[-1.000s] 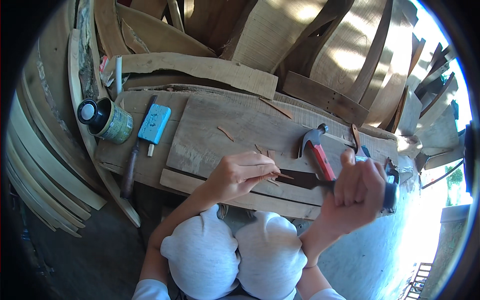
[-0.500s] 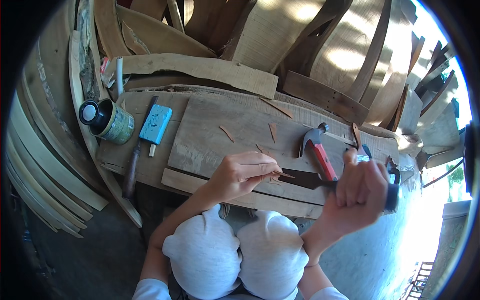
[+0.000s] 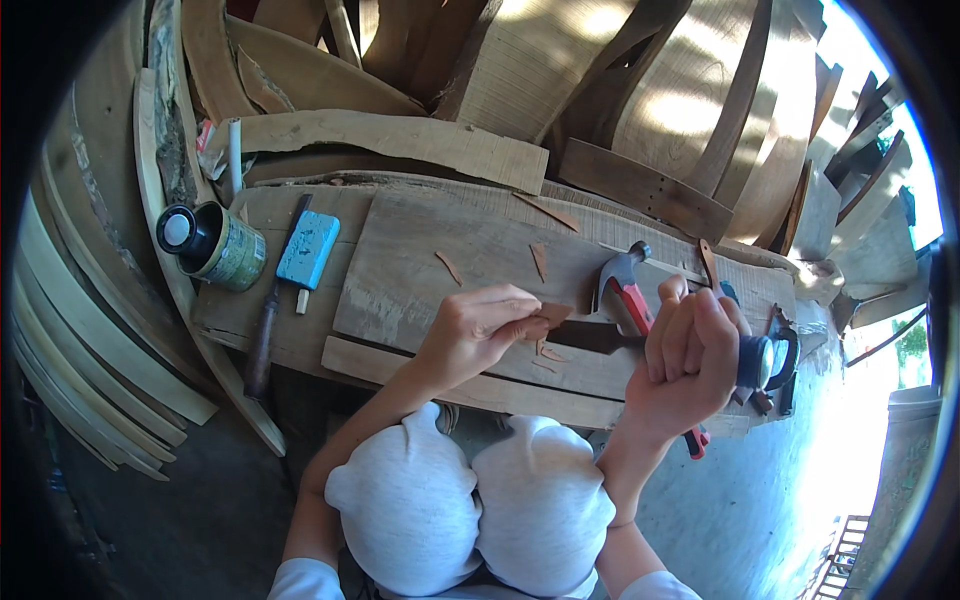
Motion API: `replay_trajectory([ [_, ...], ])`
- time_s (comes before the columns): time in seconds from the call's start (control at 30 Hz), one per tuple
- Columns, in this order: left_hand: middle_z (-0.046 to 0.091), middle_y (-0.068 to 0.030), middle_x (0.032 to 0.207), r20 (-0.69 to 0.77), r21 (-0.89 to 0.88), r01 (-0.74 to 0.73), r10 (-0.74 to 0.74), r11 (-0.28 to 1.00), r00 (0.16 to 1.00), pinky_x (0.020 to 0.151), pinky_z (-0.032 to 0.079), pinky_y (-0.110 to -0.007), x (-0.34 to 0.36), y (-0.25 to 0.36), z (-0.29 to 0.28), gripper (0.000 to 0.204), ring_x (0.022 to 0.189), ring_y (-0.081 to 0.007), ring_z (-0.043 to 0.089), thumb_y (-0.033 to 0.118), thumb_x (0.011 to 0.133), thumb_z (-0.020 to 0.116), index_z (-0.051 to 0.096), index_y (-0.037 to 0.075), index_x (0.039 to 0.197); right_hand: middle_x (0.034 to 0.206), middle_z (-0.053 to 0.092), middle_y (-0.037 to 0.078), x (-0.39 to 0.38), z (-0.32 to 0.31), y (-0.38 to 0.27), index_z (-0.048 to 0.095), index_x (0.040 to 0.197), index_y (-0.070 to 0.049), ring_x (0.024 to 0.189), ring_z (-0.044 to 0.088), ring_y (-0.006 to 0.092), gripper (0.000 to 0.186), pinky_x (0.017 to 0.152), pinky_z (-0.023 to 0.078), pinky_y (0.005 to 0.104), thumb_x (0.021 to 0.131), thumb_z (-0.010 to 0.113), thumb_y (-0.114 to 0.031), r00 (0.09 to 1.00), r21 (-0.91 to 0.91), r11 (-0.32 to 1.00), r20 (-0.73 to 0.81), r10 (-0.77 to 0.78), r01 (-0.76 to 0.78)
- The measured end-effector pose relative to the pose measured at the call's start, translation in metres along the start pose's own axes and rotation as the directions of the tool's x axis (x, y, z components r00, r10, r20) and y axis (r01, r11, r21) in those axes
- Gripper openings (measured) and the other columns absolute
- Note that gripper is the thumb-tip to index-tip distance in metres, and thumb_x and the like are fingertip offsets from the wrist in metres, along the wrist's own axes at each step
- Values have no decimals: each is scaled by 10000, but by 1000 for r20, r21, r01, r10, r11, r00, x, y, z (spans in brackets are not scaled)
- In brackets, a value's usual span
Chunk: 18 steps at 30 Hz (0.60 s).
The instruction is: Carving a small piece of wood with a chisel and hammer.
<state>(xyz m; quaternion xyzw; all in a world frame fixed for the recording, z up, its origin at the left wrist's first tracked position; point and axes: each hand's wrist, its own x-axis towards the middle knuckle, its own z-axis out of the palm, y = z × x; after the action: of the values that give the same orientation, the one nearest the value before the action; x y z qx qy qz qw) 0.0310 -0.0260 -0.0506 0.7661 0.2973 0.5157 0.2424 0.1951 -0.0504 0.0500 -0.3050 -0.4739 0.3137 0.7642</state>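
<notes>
My left hand (image 3: 475, 335) pinches a small, thin piece of reddish wood (image 3: 552, 312) over a weathered board (image 3: 400, 260). My right hand (image 3: 685, 360) grips a dark-handled blade tool (image 3: 582, 336), its broad flat blade pointing left, at or just under the wood piece; whether they touch I cannot tell. A claw hammer (image 3: 630, 290) with a red-and-black handle lies beside and partly behind my right hand. Thin wood chips (image 3: 540, 260) are scattered on the board. A wooden-handled brush (image 3: 708, 255) lies farther back, partly hidden.
At left are a chisel (image 3: 262, 355), a blue block (image 3: 308, 250) and an open can (image 3: 230, 255) with a black-lidded container. Curved wooden strips (image 3: 100, 390) fill the far left. Cut boards (image 3: 650, 190) are piled behind. Two light grey padded forms (image 3: 410, 500) sit below my hands.
My right hand has shifted left and slightly up, uncovering more of the hammer's handle end. My left hand moved slightly up and left, and its wood piece is turned, showing a broader face.
</notes>
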Motion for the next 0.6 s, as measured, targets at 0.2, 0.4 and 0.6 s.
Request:
replay_trajectory([
  [0.2,633,-90,818,-62,-44,181,-183,983,981,618,540,-232,4,2,2,122,714,-169,656,42,791,693,621,-51,821,417,267,-11,10,-8,3,269,536,-158,343,174,74,367,666,355,274,853,442,-94,999,60,998,-16,33,-32],
  [0.4,621,-93,827,-98,-57,211,-216,976,971,638,550,-233,3,-2,0,136,724,-169,657,59,804,686,609,-50,827,419,267,-10,4,-10,8,267,538,-160,349,175,74,361,662,347,279,859,422,-101,998,65,998,53,-21,17],
  [0.6,612,-90,829,-52,-22,193,-194,981,980,630,527,-258,3,-6,3,143,745,-181,657,70,810,683,594,-33,853,422,250,-19,1,-9,3,268,542,-158,348,169,77,353,662,343,294,866,396,-104,999,9,999,33,-31,31],
])
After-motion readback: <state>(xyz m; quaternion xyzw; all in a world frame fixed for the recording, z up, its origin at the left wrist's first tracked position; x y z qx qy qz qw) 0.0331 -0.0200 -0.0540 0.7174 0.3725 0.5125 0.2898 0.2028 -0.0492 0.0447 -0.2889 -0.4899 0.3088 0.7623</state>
